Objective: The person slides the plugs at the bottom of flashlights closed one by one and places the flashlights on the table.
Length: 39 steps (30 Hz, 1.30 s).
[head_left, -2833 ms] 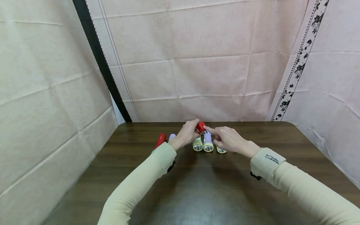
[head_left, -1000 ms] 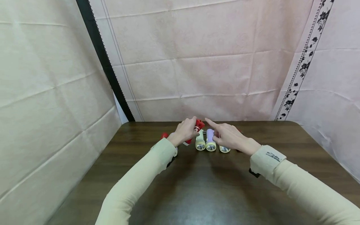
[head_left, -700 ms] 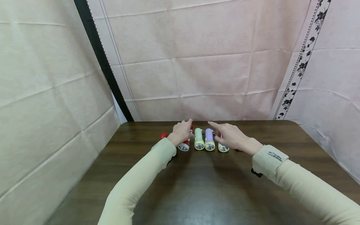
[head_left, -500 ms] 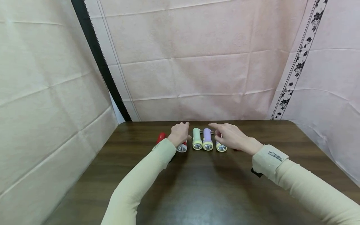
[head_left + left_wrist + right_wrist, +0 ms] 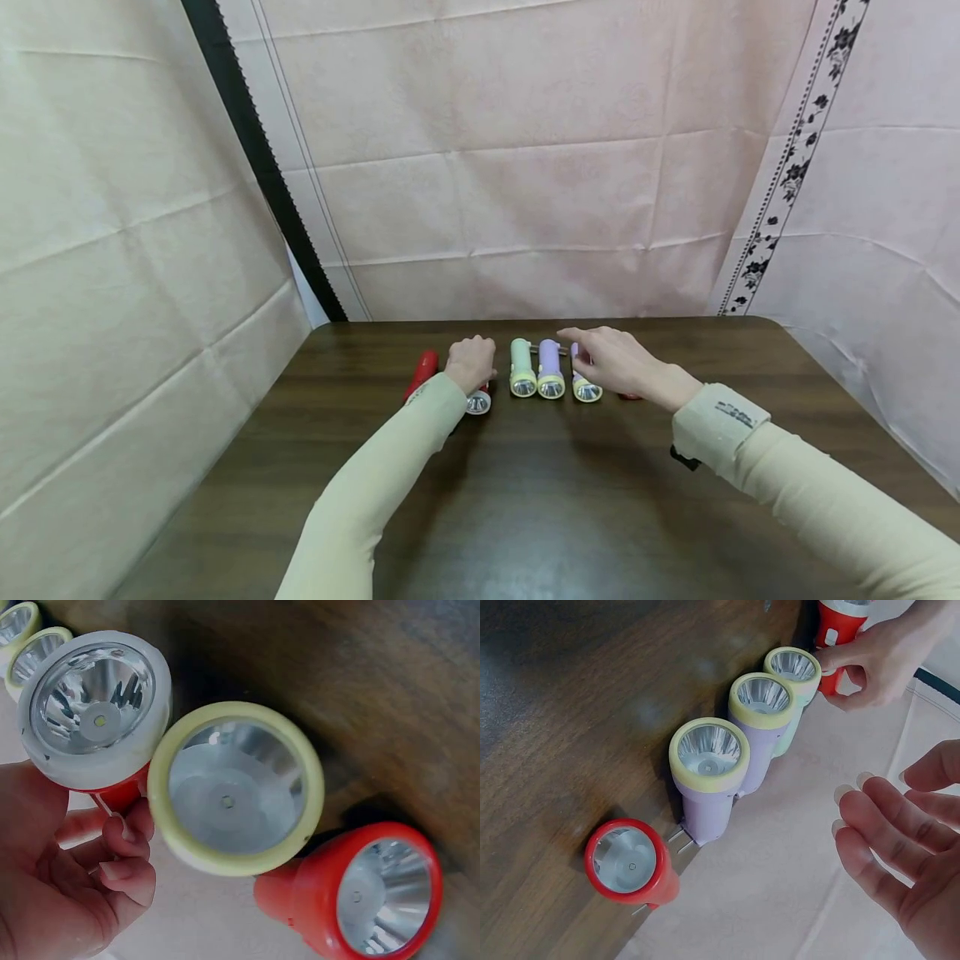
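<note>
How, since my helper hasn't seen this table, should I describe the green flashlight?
On the brown table, look near the far edge, between the person's left hand and right hand. The green flashlight lies beside two purple flashlights, on the left hand's side. All three have pale yellow rims, but only its body is green.

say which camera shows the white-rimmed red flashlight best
The left wrist view: the white-rimmed red flashlight is largest there, its whole lens in frame. The right wrist view shows its red body but crops the lens. The head view shows mainly its small lens; the left hand hides most of its body.
</note>
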Tool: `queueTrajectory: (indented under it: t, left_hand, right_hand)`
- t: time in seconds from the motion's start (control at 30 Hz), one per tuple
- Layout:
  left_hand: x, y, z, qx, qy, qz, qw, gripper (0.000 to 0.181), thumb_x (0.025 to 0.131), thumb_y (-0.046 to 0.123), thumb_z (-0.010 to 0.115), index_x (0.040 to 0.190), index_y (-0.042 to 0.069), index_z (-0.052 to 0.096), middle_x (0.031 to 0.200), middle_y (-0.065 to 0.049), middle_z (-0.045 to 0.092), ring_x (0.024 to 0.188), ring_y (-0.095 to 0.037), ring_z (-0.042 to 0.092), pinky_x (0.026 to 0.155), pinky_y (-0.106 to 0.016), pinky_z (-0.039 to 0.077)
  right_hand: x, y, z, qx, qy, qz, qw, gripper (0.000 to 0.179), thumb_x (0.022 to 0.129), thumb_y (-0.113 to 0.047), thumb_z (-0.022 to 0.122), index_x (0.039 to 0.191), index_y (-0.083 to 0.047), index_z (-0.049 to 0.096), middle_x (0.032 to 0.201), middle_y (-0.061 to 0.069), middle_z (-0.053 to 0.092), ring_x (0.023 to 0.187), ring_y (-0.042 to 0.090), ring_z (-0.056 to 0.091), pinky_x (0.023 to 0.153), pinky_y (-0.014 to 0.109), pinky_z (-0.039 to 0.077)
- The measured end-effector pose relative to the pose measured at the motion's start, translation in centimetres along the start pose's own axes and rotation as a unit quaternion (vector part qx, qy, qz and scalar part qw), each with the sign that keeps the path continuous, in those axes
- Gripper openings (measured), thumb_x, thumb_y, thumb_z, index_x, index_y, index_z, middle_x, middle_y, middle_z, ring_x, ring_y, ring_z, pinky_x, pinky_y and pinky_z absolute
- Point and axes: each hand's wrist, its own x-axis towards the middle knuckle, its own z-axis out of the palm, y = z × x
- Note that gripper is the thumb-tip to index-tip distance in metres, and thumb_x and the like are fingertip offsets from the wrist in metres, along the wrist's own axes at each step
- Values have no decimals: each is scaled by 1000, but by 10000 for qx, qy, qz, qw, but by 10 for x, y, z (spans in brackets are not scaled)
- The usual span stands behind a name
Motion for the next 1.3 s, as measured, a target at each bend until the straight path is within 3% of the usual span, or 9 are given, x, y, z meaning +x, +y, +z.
queueTrajectory:
  t: [0.53,0.67,0.8,0.9,0.97,1.13,1.3]
  left_hand:
    - [2,-2,8,380,-210,81,9990,27,89,38,67,99,14,69,92,-4,71,75,-20,67,62,-37,56]
    - [-1,-1,7,477,-138,142,9987,30,91,39,63,105,13,67,96,-4,70,81,-22,68,65,-38,56]
    - [-2,3,0,498,221,229,9983,32,93,38,61,109,11,66,98,-6,70,86,-24,69,68,-40,56]
    - [3,10,-7,109,520,269,9982,26,94,31,59,106,10,66,100,-9,70,89,-27,69,72,-42,57]
    - [7,18,-10,-290,530,293,9977,21,95,27,58,103,9,66,102,-10,70,91,-28,68,74,-43,56]
    - [17,42,-13,-1254,1,100,9920,22,96,29,58,103,9,65,105,-10,68,92,-26,68,75,-40,55]
    - [23,55,-11,-1747,-295,-483,9830,43,93,36,62,122,5,55,118,-13,64,107,-28,64,85,-41,53]
  right_hand:
    - [-1,1,-3,119,-136,159,9997,31,86,-9,58,117,-9,64,66,-6,56,60,8,46,54,26,37]
    - [-2,3,-3,87,-169,196,9996,30,87,-9,57,116,-10,65,63,-6,52,58,8,44,53,26,35]
    - [-4,5,-2,74,-162,210,9996,29,87,-10,56,115,-11,65,61,-6,50,57,9,42,53,26,33]
    - [-6,6,-1,104,-156,210,9996,29,87,-9,56,115,-10,65,62,-7,50,57,8,42,53,26,33]
    - [-8,7,0,119,-164,234,9995,29,87,-9,56,115,-10,65,61,-7,49,57,8,42,52,26,32]
    - [-11,8,4,123,-169,233,9995,28,86,-9,57,113,-9,66,61,-7,49,56,7,42,51,25,33]
    - [-7,6,7,80,-148,61,9998,27,86,-9,59,112,-9,67,66,-7,55,59,7,44,53,25,35]
